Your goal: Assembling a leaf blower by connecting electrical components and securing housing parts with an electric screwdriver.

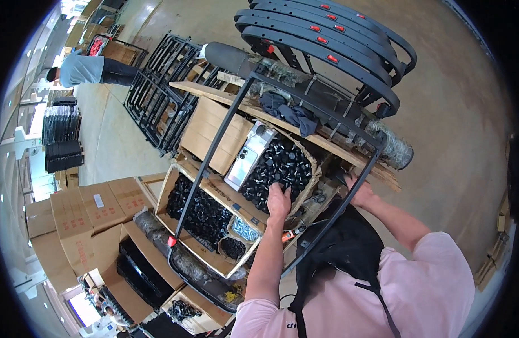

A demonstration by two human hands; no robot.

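Black round-headed plugs (277, 160) | loose, glossy | heaped, mixed angles | in open cardboard box (315, 176)

My shirt (431, 276) is pink; my apron (349, 242) is black. The small parts (279, 163) are glossy black. Frames (339, 46): dark grey with red reflectors (322, 40). Cartons (71, 209): brown, red-printed.

A head-worn fisheye camera looks steeply downward.
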